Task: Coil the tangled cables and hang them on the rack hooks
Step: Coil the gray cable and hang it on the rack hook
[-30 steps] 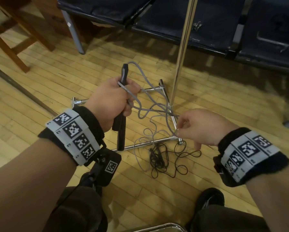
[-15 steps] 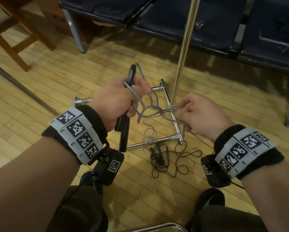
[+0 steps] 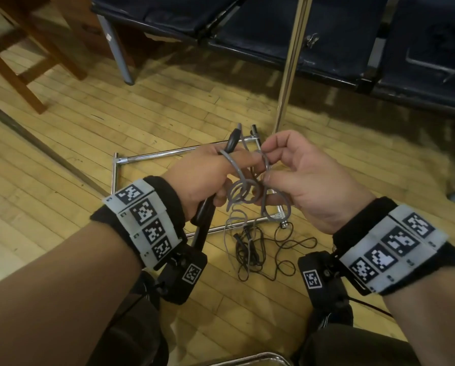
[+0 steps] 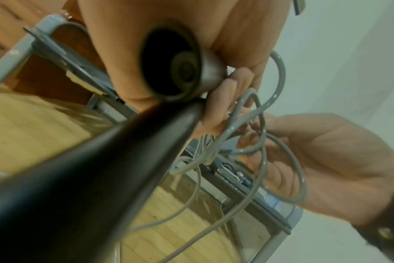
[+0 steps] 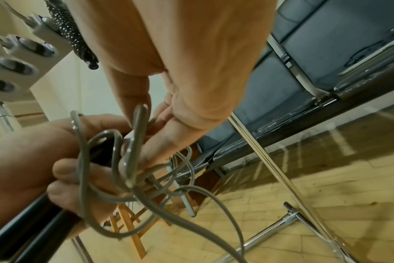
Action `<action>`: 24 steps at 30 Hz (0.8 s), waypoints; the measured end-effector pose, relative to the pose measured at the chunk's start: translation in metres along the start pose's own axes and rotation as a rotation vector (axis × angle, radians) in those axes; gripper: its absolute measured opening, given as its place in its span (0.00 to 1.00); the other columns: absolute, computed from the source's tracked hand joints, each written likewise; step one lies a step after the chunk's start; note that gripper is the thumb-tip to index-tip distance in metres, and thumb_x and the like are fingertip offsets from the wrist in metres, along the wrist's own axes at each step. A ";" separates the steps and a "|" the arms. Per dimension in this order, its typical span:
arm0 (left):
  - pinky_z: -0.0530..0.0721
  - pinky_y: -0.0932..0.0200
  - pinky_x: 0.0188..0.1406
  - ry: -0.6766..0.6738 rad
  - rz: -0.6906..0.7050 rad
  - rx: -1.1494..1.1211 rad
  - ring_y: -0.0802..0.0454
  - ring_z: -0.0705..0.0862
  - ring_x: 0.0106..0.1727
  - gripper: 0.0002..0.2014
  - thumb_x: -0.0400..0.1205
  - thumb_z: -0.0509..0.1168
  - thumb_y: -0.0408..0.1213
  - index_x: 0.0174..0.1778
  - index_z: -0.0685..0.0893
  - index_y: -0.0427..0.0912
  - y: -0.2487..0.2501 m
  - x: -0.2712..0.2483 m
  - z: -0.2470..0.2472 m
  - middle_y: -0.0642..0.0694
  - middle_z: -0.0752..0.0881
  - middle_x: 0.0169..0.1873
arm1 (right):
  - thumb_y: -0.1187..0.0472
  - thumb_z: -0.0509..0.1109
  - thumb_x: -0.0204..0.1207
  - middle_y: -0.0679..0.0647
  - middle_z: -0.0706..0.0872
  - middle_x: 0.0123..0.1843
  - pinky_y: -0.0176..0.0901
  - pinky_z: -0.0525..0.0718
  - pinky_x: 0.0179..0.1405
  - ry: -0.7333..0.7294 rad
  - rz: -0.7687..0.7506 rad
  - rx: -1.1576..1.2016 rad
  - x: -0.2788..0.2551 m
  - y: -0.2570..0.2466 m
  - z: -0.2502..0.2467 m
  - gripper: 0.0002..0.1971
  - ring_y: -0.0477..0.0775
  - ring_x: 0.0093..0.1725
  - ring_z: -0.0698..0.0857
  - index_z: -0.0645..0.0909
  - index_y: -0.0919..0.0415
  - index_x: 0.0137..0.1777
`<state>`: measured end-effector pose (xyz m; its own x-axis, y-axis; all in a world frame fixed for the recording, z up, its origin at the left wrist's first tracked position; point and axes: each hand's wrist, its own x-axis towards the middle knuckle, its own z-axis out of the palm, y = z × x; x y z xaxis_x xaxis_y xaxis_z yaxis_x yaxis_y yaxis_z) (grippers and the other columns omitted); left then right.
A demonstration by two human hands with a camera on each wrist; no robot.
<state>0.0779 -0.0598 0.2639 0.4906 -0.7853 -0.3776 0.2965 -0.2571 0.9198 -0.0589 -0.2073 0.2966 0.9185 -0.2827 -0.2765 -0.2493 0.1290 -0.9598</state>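
Note:
My left hand (image 3: 216, 173) grips two black handles (image 3: 204, 220) upright, with loops of grey cable (image 3: 243, 195) draped over its fingers. My right hand (image 3: 276, 165) is right beside it and pinches a strand of that grey cable between thumb and fingertips. The wrist views show the grey cable (image 4: 279, 74) (image 5: 137, 142) looping between both hands, and its slack trails to the floor. A thin black cable (image 3: 250, 249) lies tangled on the floor by the chrome rack base (image 3: 168, 153). The rack pole (image 3: 289, 64) rises just behind my hands. No hooks are in view.
A bench with dark seat cushions (image 3: 274, 25) runs along the back. Wooden chair legs (image 3: 31, 48) stand at the upper left. A white power strip (image 5: 16, 58) shows in the right wrist view. A chrome edge (image 3: 247, 359) sits between my knees.
My right hand has risen from near the rack base to my left hand, bringing a grey loop with it. My left hand has tilted the handles and holds more loops.

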 end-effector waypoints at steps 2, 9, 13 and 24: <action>0.68 0.65 0.15 -0.017 0.011 -0.003 0.58 0.71 0.18 0.13 0.84 0.76 0.52 0.51 0.95 0.46 0.000 0.001 0.002 0.53 0.87 0.30 | 0.79 0.69 0.80 0.62 0.86 0.60 0.62 0.95 0.43 -0.017 -0.015 -0.070 -0.001 0.000 0.000 0.21 0.69 0.49 0.93 0.74 0.56 0.65; 0.70 0.64 0.15 0.176 0.050 -0.097 0.57 0.72 0.18 0.13 0.82 0.79 0.38 0.60 0.92 0.36 0.004 0.006 0.006 0.49 0.89 0.29 | 0.79 0.74 0.76 0.69 0.88 0.55 0.53 0.95 0.42 0.007 0.040 -0.164 0.002 0.008 0.000 0.23 0.62 0.42 0.93 0.72 0.60 0.64; 0.70 0.64 0.16 0.200 0.095 -0.182 0.57 0.71 0.20 0.10 0.83 0.77 0.35 0.55 0.90 0.33 0.017 0.004 0.005 0.44 0.92 0.41 | 0.72 0.76 0.78 0.61 0.92 0.47 0.43 0.93 0.40 -0.055 0.064 -0.372 0.004 0.021 -0.004 0.11 0.56 0.39 0.92 0.82 0.62 0.56; 0.73 0.63 0.15 0.002 -0.011 -0.054 0.58 0.72 0.19 0.30 0.76 0.82 0.47 0.74 0.84 0.65 0.018 -0.003 -0.007 0.40 0.95 0.51 | 0.57 0.63 0.90 0.50 0.92 0.41 0.43 0.94 0.41 0.070 0.088 -0.620 0.011 0.026 -0.006 0.11 0.46 0.41 0.92 0.87 0.49 0.50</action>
<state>0.0875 -0.0582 0.2809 0.4891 -0.7813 -0.3877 0.3455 -0.2345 0.9086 -0.0573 -0.2127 0.2683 0.8693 -0.3607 -0.3379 -0.4739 -0.4144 -0.7769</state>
